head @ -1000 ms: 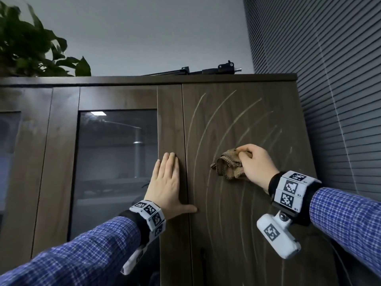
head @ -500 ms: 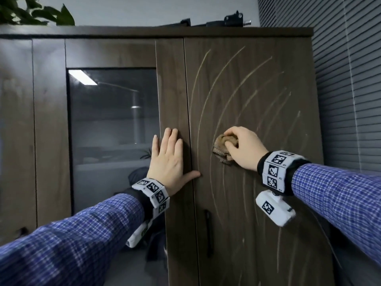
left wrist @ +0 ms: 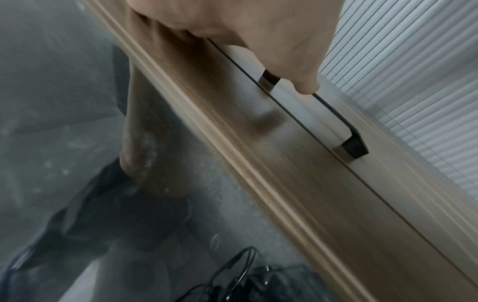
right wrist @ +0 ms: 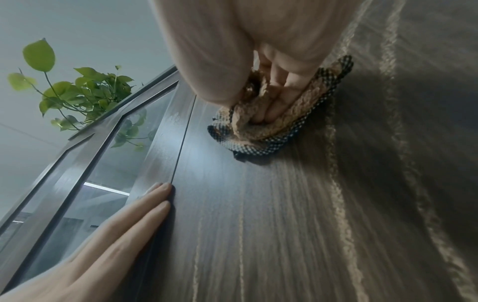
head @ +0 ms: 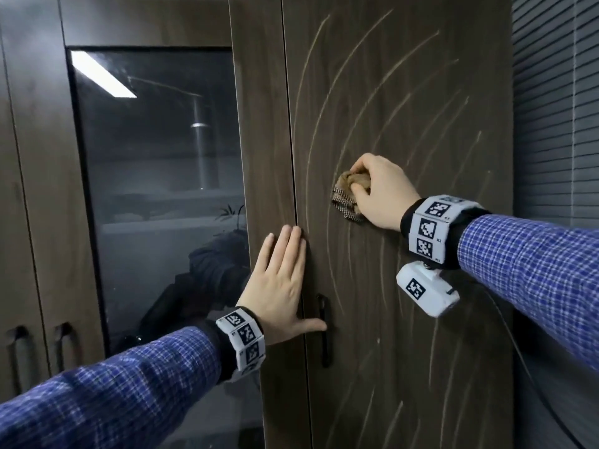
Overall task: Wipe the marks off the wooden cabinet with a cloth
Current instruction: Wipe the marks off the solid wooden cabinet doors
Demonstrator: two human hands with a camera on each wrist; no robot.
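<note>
The dark wooden cabinet door [head: 421, 286] carries several pale curved chalk-like marks [head: 353, 53]. My right hand [head: 376, 192] grips a bunched brown cloth [head: 348, 192] with a checked edge and presses it against the door's left part; in the right wrist view the fingers [right wrist: 274, 102] curl into the cloth [right wrist: 271, 130] beside streaky marks [right wrist: 338, 204]. My left hand [head: 282, 280] lies flat with straight fingers on the frame beside the door gap, its thumb [head: 311, 325] reaching the black door handle [head: 324, 328]. That handle [left wrist: 346, 130] shows under the thumb in the left wrist view.
A glass-fronted door [head: 155, 189] stands left of the wiped door, with more wooden doors and handles [head: 19, 351] further left. Grey window blinds [head: 557, 124] run along the right. A leafy plant [right wrist: 85, 96] sits on top of the cabinet. Cables [left wrist: 232, 275] lie on the floor below.
The view has dropped down the cabinet, hiding its top. My right hand has bunched the cloth tighter and slid it slightly left over the marks. The left hand stays flat by the door gap.
</note>
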